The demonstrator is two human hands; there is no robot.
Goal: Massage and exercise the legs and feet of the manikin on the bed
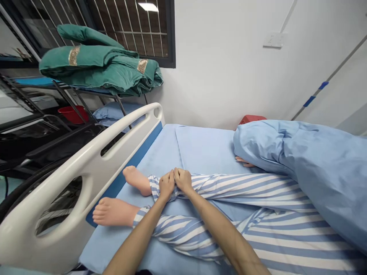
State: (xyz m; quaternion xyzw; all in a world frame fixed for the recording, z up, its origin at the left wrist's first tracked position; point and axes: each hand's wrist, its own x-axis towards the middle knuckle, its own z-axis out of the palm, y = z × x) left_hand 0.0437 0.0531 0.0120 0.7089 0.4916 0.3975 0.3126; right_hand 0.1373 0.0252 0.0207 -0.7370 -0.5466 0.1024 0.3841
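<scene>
Both hands are on the striped trousers (pixel 235 187), far leg, just above the ankle. Left hand (pixel 166 184) is the one nearer the foot end; right hand (pixel 182 179) sits right next to it, knuckles about touching. Fingers on both curl closed, grasping the trouser cloth; can't tell how much fabric is in each fist, fingertips are hidden. Trousers are on a figure lying on the bed, legs running from the right of the view toward the footboard (pixel 97 179). Cloth is bunched around the fists and wrinkled on the near leg, which passes under both forearms. Far foot (pixel 137 180) and near foot (pixel 114 212) are bare, stick out past the cuffs and point at the footboard. Light-blue sheet (pixel 206 149) underneath. Blue quilt (pixel 309 160) is heaped over the figure on the right, with fingers of the figure's hand (pixel 243 162) poking out at its edge. Green quilt (pixel 97 68) lies folded beyond the footboard, below the window; red bucket (pixel 73 114) is lower down.
</scene>
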